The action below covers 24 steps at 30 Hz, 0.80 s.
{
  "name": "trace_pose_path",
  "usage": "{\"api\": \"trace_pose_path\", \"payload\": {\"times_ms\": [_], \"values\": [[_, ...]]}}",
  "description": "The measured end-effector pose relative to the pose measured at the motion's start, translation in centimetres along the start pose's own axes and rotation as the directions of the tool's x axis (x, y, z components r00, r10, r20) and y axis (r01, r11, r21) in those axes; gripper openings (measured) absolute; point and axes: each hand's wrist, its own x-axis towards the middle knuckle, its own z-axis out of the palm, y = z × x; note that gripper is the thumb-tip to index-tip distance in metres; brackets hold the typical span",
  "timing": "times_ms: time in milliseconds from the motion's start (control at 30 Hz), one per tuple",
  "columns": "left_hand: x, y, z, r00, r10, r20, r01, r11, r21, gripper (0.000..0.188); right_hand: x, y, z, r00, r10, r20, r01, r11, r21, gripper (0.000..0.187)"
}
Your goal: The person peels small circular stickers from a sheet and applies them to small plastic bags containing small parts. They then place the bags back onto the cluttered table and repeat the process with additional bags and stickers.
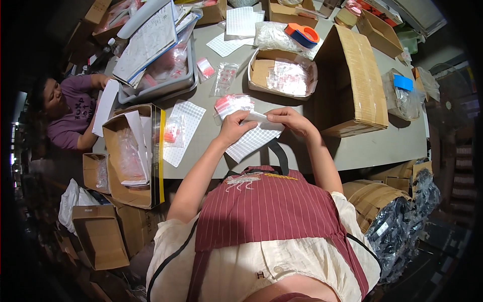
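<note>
Dotted sheet: a white paper sheet printed with rows of small grey discs [257, 141], held slanting above the near side of the grey counter [397, 146], its upper part bent up.
Left hand: the left hand [233, 130] pinches the bent upper part, thumb against fingers.
Right hand: the fingers of the right hand [297, 122] close on the upper right corner; whether they press firmly, I cannot tell.
Bag pile: small clear plastic bags with red bands [232, 102] lie just beyond the left hand.
Risk at the fold: a hard or uneven pull would probably crease or tear the paper.
Risk at the pile: a forward sweep of the left knuckles could scatter the slippery bags.
Risk at the strap: the looped black strap [278, 155] hangs close to the sheet's lower right and might snag it.
Near edge: the sheet's lower corner points towards the counter's rim, by the maroon pinstriped apron [266, 209].
Right side: the tall open brown cardboard box [370, 80] limits outward reach.
Far side: a low white-walled box of clear bags [255, 90] blocks forward travel.
Left side: grey surface shows before a second dotted sheet [192, 115], giving the most elbow room.
</note>
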Motion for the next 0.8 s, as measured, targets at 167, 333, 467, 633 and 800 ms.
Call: {"api": "trace_pose_path", "payload": {"times_ms": [167,333,467,633,800], "values": [[0.0,-0.4,-0.1,0.996,-0.048,0.068,0.05,0.999,-0.02,0.026,1.2,0.8,0.9,0.989,0.143,-0.031,-0.143,0.99,-0.016,0.06],[0.2,-0.7,-0.1,0.996,-0.036,0.084,0.047,0.989,-0.14,0.032,0.2,1.8,1.6,0.984,-0.172,-0.042,0.171,0.984,-0.045,0.053],[0.1,-0.5,-0.1,0.991,-0.114,0.073,0.128,0.967,-0.219,0.033,-0.5,1.7,2.5,0.863,-0.391,-0.321,0.298,0.905,-0.303,0.049],[0.3,-0.4,-0.9,0.979,-0.168,0.116,0.187,0.965,-0.182,0.031,0.7,2.2,3.4,0.755,-0.589,-0.289,0.346,0.731,-0.588,0.039],[0.7,1.1,-1.1,0.909,-0.355,0.22,0.415,0.827,-0.379,0.021,2.9,4.5,3.4,0.846,-0.376,-0.378,0.442,0.892,0.101,0.026]]}}
